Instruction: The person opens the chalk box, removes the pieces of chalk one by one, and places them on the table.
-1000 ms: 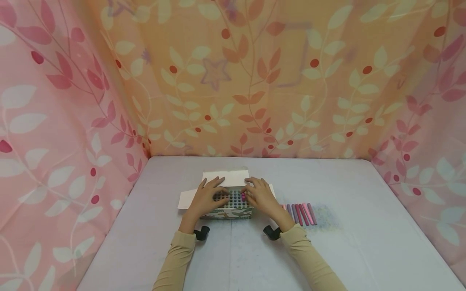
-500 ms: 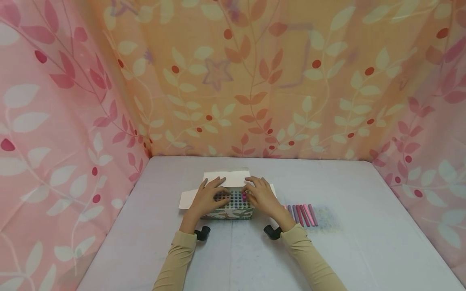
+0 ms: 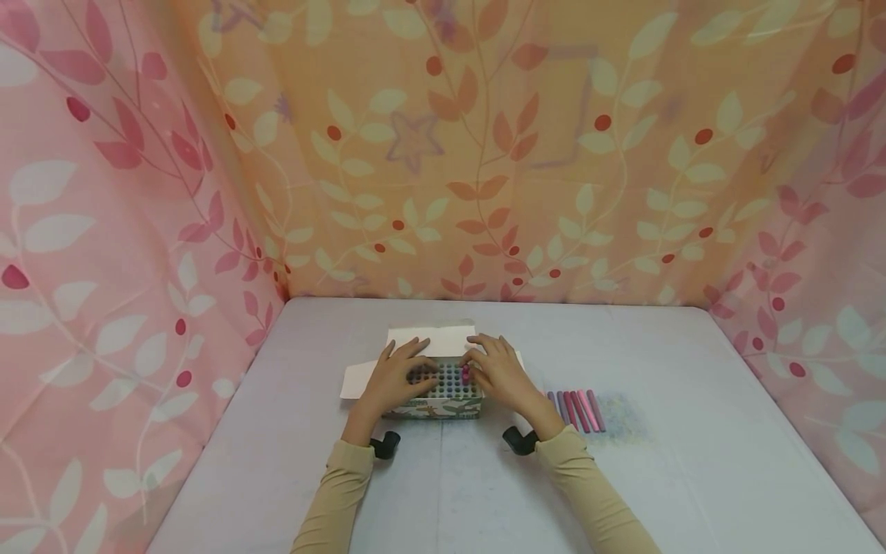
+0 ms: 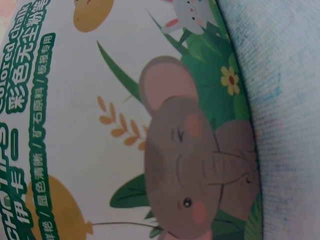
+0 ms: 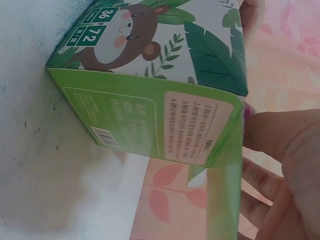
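Note:
In the head view a printed chalk box stands on the table, its top flaps folded out. Inside is a grid of round holes, with what look like chalk ends in them. Over the box's left part lies my left hand, fingers loosely bent and thumb reaching across the grid. My right hand pinches a magenta chalk stick at the grid's right end; whether its lower end is in a hole is hidden. The right wrist view shows the thumb beside the box's green end, a bit of magenta chalk at its tip.
Right of the box, several pink, red and purplish chalk sticks lie in a row, beside a patch of chalk dust. White box flaps stick out to the left and back. Patterned curtains enclose the table.
Both hands stay almost in place. My right hand and the magenta chalk shift very slightly. A pale pink stick beside the right wrist is now mostly hidden.

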The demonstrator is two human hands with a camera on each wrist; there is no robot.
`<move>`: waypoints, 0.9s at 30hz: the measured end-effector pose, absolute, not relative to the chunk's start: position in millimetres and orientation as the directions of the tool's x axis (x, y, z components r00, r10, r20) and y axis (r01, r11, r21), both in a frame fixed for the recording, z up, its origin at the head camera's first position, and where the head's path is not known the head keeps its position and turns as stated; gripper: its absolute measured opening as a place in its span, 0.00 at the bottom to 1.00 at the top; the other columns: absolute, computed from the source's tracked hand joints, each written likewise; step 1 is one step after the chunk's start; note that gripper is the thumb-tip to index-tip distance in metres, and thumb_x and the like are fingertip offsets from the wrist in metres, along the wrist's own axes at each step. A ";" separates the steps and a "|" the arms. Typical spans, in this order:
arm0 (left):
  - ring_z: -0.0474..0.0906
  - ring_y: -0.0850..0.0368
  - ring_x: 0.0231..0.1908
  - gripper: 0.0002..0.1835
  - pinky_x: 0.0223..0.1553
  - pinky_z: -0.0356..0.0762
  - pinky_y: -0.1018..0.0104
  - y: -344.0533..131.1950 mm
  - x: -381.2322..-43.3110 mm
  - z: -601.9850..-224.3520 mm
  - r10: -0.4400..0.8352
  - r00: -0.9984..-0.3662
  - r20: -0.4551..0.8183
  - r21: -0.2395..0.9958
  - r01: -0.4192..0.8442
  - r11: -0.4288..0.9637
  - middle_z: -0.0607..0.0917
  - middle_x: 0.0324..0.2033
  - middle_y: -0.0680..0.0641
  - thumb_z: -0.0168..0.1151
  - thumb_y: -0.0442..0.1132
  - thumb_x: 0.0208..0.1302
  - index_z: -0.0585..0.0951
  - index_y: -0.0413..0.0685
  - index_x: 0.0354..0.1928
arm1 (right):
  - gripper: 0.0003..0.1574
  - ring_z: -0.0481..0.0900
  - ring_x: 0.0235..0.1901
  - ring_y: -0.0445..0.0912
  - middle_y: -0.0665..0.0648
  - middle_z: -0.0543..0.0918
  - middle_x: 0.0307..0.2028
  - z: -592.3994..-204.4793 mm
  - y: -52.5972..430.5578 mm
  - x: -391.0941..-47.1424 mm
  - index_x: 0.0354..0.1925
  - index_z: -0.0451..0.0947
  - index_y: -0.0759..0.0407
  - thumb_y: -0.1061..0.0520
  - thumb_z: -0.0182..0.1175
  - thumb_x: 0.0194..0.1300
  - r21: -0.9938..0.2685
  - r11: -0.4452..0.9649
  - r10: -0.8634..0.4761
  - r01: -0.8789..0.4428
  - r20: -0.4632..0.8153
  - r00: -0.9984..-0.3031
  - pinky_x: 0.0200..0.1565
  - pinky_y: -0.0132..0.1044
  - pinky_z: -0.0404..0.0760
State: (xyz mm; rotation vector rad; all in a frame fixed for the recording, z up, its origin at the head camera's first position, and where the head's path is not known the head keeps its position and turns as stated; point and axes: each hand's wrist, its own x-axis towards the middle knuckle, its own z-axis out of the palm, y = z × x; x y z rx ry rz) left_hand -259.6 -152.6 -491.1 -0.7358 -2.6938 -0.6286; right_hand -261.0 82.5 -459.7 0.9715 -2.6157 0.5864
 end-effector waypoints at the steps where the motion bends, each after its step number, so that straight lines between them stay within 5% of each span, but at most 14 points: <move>1: 0.56 0.53 0.63 0.13 0.65 0.42 0.46 -152.8 -259.5 -491.3 0.414 -0.832 0.370 0.333 0.535 0.777 0.66 0.60 0.52 0.58 0.59 0.50 0.80 0.68 0.37 | 0.07 0.60 0.58 0.55 0.60 0.68 0.55 -459.3 82.5 -261.1 0.36 0.76 0.48 0.59 0.57 0.57 -0.272 0.689 -0.554 -0.672 0.399 -0.730 0.61 0.61 0.50; 27: 0.55 0.52 0.63 0.12 0.65 0.41 0.46 -152.1 -259.1 -490.3 0.414 -0.833 0.367 0.337 0.534 0.776 0.65 0.61 0.51 0.59 0.59 0.50 0.79 0.69 0.37 | 0.02 0.62 0.57 0.55 0.59 0.70 0.54 -454.2 86.9 -264.3 0.33 0.76 0.47 0.53 0.56 0.58 -0.296 0.699 -0.524 -0.651 0.408 -0.748 0.59 0.62 0.52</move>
